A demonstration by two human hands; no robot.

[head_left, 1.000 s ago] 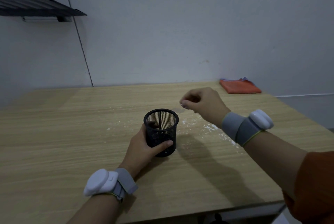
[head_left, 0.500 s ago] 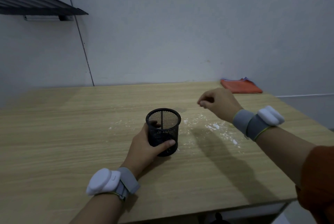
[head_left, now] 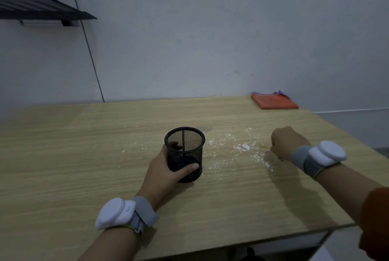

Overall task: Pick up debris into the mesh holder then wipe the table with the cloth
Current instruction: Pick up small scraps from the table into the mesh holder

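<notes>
Holder (head_left: 184,154) stands upright on the worktop (head_left: 84,155), left hand (head_left: 166,174) curled around it. Right hand (head_left: 287,142), fingers curled, sits by white crumbs (head_left: 242,147); its grip is hidden.

Both forearms are bare. Each wrist carries a wide grey fabric strap with a thin yellow-green edge on the arm side, and on each strap sits a smooth white rounded pod. The pod on the left wrist (head_left: 115,214) has a seam across it and a small dark dash mark. The pod on the right wrist (head_left: 327,153) looks the same shape. An orange-red sleeve (head_left: 375,225) covers the right upper arm.
</notes>
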